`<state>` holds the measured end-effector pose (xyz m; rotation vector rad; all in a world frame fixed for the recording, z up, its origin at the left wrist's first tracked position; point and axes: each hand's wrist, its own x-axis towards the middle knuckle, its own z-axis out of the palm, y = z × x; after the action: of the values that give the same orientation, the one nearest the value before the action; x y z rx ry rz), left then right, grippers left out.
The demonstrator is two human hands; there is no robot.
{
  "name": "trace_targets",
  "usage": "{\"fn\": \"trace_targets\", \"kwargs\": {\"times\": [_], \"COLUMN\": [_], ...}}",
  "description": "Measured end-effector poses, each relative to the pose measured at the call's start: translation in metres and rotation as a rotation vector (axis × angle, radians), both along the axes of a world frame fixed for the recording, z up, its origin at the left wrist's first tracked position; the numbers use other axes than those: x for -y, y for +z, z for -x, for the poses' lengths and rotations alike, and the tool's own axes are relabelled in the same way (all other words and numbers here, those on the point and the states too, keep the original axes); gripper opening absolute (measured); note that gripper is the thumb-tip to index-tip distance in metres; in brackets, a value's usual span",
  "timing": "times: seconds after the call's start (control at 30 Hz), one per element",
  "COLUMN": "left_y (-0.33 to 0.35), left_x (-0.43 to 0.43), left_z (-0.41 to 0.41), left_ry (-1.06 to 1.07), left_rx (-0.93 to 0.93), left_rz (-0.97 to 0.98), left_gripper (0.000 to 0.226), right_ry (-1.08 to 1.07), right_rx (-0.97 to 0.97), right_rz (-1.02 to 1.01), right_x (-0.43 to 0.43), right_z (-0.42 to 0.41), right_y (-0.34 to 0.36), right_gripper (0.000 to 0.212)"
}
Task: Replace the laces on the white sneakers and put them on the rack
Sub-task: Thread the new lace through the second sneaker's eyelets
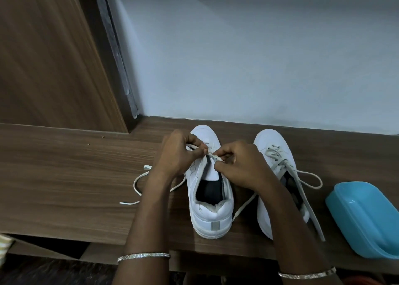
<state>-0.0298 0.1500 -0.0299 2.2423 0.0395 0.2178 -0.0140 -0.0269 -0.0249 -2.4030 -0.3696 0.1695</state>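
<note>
Single head-worn wide-angle view, looking forward and down, close over a wooden shelf top, wall behind

Bare shelf top left of sneakers; loose lace trails there; blue tub crowds right; wall behind.

pale wall, brown wooden shelf, cabinet panel

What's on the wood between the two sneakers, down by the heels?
In the head view, a loose white lace end slants across the gap between the open sneaker and the laced sneaker; the rest is bare wood shelf.
</note>
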Motion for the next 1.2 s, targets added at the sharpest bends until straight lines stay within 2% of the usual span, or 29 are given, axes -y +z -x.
{"fn": "trace_targets", "kwargs": {"times": [0.33, 0.63, 0.77, 0.93, 1.07, 1.17, 1.2], "left_y": [0.002, -0.003, -0.012, -0.02, -0.026, -0.027, -0.027], "left_x": [0.011, 0.023, 0.02, 0.017, 0.014, 0.012, 0.012], "left_z": [-0.001, -0.002, -0.006, -0.006, -0.006, -0.004, -0.003], "left_ry": [0.087, 0.232, 0.22, 0.214, 0.162, 0.14, 0.135], "left_rx": [-0.075, -0.116, -0.168, -0.249, -0.294, -0.295, -0.293], "left_rz": [-0.12, -0.086, 0.02, 0.293, 0.457, 0.545, 0.571], "left_gripper": [0.022, 0.02, 0.011, 0.005, 0.024, 0.021, 0.018], "right_ry": [-0.117, -0.124, -0.118, -0.122, -0.121, -0.105, -0.113], "right_rx": [-0.223, -0.346, -0.377, -0.403, -0.422, -0.465, -0.483], "right_rz": [-0.207, -0.327, -0.357, -0.38, -0.392, -0.435, -0.467], "right_x": [0.005, 0.01, 0.01, 0.011, 0.012, 0.013, 0.013], "right_z": [-0.003, -0.006, -0.005, -0.003, -0.003, -0.005, -0.006], "right_y": [-0.002, -0.005, -0.002, 0.001, 0.0, -0.002, -0.003], "right_gripper": [0.019, 0.019, 0.018, 0.018, 0.017, 0.013, 0.018]}}
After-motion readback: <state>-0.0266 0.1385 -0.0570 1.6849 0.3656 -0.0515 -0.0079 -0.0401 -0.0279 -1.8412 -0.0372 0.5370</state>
